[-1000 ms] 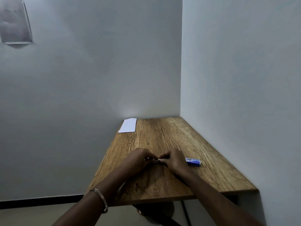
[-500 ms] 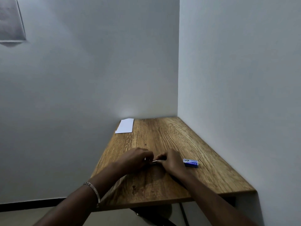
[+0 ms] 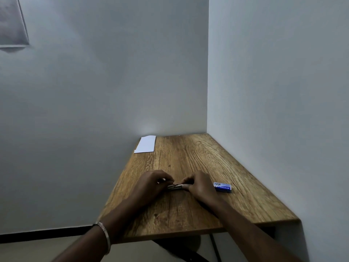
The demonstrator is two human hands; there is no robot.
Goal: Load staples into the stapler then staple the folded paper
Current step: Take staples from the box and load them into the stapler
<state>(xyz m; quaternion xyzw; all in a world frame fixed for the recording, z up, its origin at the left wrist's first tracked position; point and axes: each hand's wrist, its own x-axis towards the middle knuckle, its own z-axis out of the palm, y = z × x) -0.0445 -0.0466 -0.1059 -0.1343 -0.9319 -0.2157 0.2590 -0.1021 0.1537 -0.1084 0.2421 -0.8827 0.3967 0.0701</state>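
Observation:
A small metal stapler [image 3: 175, 186] lies low over the wooden table [image 3: 236, 190], held between both hands. My left hand [image 3: 151, 183] grips its left end with curled fingers. My right hand [image 3: 201, 185] pinches its right end. Most of the stapler is hidden by my fingers, and I cannot tell whether staples are in it. A small blue staple box [image 3: 222, 187] lies on the table just right of my right hand. The folded white paper [image 3: 145, 144] lies flat at the far left corner of the table, by the wall.
The table stands in a corner, with grey walls at its left, back and right. Its near edge is close to my forearms. A metal bangle [image 3: 104, 235] is on my left wrist. A grey sheet [image 3: 11, 25] hangs high on the left wall.
My hands have drawn slightly apart, so more of the metal stapler shows between them. The staple box and the paper have not moved on the table.

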